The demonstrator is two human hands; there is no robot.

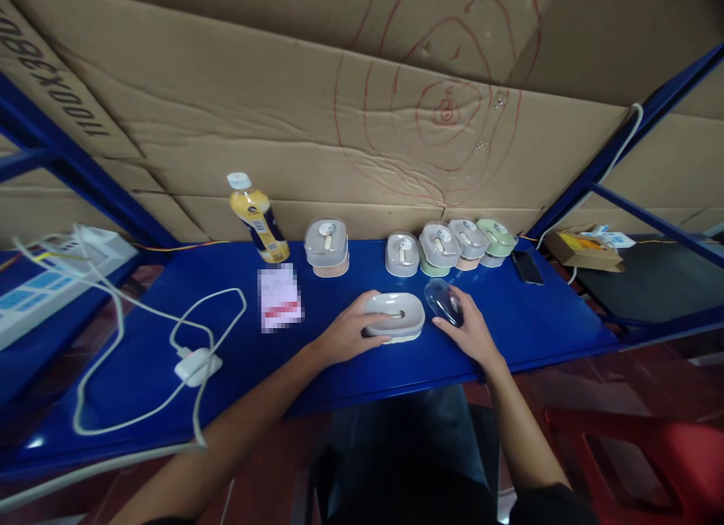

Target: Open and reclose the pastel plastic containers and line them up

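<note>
My left hand [351, 329] grips the left end of an open, pale grey oval box [415, 314], its fingers over the rim. Inside the box, near the middle, a small pale piece [397, 314] lies at the tip of one finger. To the right, my right hand [473, 330] holds a clear lid [442, 302], tilted and apart from the box. Behind them stand similar boxes with clear lids: a grey one [402, 257], a stacked pair [326, 246] on the left, and more stacked ones [440, 247] on the right.
A yellow drink bottle [260, 219] stands at the back of the blue table [362, 374]. A pixelated pink packet [280, 299] lies before it. White cables and a plug [197, 366] spread at left; a phone [528, 267] lies at right. Cardboard [283, 95] walls the back.
</note>
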